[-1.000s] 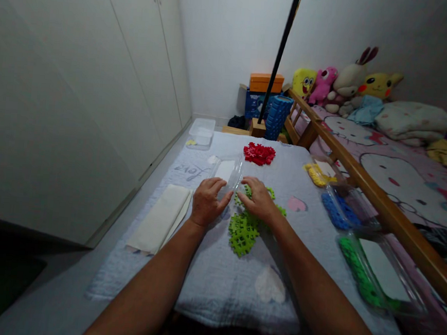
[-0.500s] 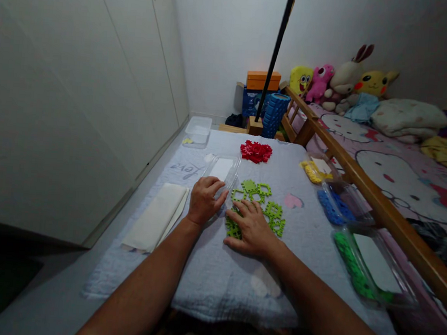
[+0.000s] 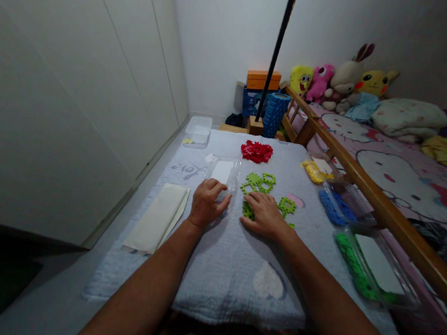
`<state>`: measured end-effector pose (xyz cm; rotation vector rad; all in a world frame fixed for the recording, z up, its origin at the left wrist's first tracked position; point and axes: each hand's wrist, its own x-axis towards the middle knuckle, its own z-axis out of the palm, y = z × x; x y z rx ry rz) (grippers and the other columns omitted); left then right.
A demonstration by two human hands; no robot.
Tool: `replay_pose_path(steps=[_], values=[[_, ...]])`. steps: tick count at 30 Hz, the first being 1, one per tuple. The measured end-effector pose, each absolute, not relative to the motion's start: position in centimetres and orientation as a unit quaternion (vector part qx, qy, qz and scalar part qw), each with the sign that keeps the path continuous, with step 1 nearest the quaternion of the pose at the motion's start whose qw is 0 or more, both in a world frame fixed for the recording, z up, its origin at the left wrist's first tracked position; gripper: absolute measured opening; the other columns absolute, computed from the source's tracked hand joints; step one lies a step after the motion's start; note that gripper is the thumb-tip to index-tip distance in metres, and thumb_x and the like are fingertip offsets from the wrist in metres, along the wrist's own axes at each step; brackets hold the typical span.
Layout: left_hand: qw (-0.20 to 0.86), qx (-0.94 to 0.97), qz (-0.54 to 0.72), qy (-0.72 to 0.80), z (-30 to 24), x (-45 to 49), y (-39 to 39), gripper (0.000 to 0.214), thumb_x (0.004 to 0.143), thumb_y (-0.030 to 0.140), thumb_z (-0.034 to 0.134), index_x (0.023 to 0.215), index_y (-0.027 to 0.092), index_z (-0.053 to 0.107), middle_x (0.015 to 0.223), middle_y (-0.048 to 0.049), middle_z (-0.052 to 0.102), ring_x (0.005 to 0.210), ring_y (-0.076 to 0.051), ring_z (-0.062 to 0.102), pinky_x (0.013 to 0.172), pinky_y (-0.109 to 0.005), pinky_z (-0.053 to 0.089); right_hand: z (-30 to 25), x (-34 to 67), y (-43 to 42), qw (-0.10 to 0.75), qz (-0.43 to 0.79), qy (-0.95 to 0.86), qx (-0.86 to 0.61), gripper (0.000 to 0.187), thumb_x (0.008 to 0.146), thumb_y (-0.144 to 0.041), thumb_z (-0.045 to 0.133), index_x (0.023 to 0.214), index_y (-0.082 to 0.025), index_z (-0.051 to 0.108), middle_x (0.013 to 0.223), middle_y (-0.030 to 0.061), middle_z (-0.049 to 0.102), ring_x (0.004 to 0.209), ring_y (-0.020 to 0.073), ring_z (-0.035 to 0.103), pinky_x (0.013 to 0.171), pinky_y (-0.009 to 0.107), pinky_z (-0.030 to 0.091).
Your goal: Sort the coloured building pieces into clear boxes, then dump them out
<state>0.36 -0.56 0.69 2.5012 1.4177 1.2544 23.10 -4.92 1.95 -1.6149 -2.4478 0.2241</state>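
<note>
Light green interlocking puzzle pieces (image 3: 253, 179) lie in a loose pile mid-table, some frame-shaped and some solid. My right hand (image 3: 265, 215) rests palm down on the near part of the pile, fingers stretched out, hiding several pieces. A few more pieces (image 3: 287, 206) show on its right side. Left of the pile stands a clear plastic box (image 3: 223, 170) with a white label. My left hand (image 3: 208, 203) is at the box's near end, thumb and curled fingers around its edge; the exact contact is partly hidden.
Red pieces (image 3: 256, 151) are heaped farther back. Along the right edge stand clear boxes of yellow (image 3: 318, 172), blue (image 3: 336, 207) and green pieces (image 3: 355, 265), beside a wooden bed rail (image 3: 347, 169). Folded cream paper (image 3: 157, 219) lies left; another clear container (image 3: 198, 132) stands at the far left corner.
My right hand has slid right and slightly away from me, shifting light green pieces with it and widening the gap to the left hand. The left hand has barely moved.
</note>
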Motion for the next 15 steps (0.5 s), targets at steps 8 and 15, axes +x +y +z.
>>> replay_pose_path(steps=[8, 15], values=[[0.011, 0.805, 0.398, 0.441, 0.9, 0.6, -0.9, 0.007, 0.090, 0.030, 0.069, 0.090, 0.023, 0.068, 0.088, -0.0061, 0.067, 0.087, -0.025, 0.062, 0.081, -0.039, 0.051, 2.9, 22.4, -3.5, 0.194, 0.139, -0.798, -0.553, 0.051, 0.089, -0.037, 0.069, 0.136, -0.019, 0.064, 0.147, 0.0171, 0.060, 0.137, 0.0329, 0.052, 0.116, 0.054, 0.037], [0.022, 0.804, 0.414, 0.427, 0.7, 1.1, -1.1, 0.006, 0.091, 0.029, 0.067, 0.090, 0.023, 0.066, 0.088, -0.0059, 0.066, 0.088, -0.025, 0.061, 0.083, -0.039, 0.051, 2.3, 17.7, -1.2, 0.425, 0.336, -0.596, -0.592, 0.024, 0.085, -0.025, 0.053, 0.108, -0.021, 0.059, 0.094, 0.0034, 0.067, 0.082, 0.0188, 0.068, 0.075, 0.033, 0.057]])
